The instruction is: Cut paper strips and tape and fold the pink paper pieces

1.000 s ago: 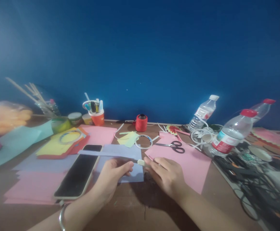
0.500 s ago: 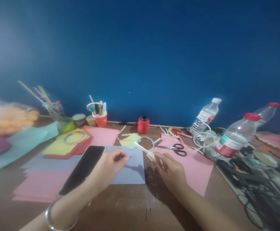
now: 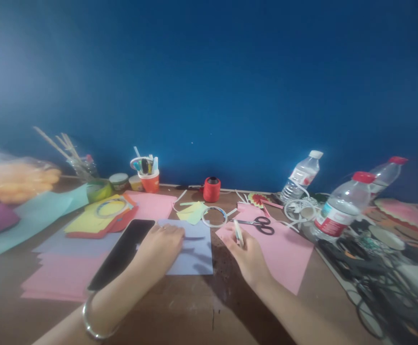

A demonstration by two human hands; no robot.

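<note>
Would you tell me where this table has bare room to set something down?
Bare wood lies at the near edge, between both forearms, below the lavender sheet under the left hand. A smaller patch is near-left, beside the pink stack. Crowded: bottles and cables on the right, past the right hand pinching a pale strip.

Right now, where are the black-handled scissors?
The scissors lie right of centre in the head view, on the pink sheet, just beyond the right hand, which pinches a pale strip; the tape ring sits to their left.
</note>
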